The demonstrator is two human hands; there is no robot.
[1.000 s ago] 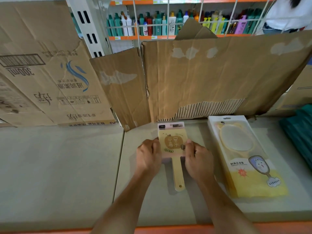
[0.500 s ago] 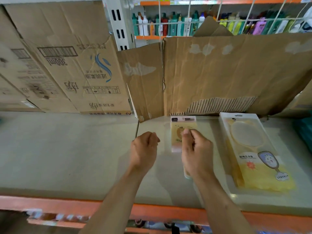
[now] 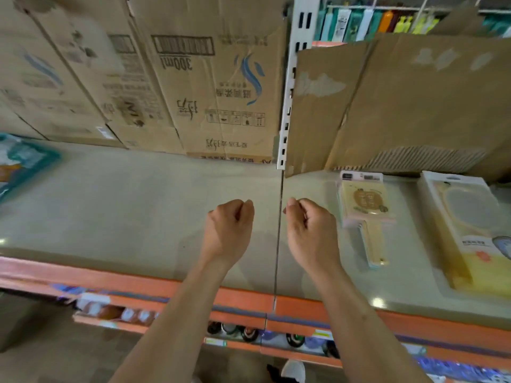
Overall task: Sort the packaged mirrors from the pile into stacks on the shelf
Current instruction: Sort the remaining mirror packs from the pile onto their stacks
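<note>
A small packaged hand mirror with a yellow card and a pale handle lies flat on the grey shelf, right of the shelf seam. Further right lies a larger packaged mirror in a white and yellow pack. My left hand hovers over the shelf left of the seam, fingers loosely curled, holding nothing. My right hand hovers just right of the seam, beside the small mirror and apart from it, fingers loosely curled and empty.
Flattened cardboard boxes lean against the shelf's back. A white slotted upright stands at the seam. A teal package lies at the far left. The orange shelf edge runs below my wrists, with a lower shelf of goods beneath.
Both hands let go of the small mirror and drew back to the left; it now lies alone on the shelf. The view has swung left and down.
</note>
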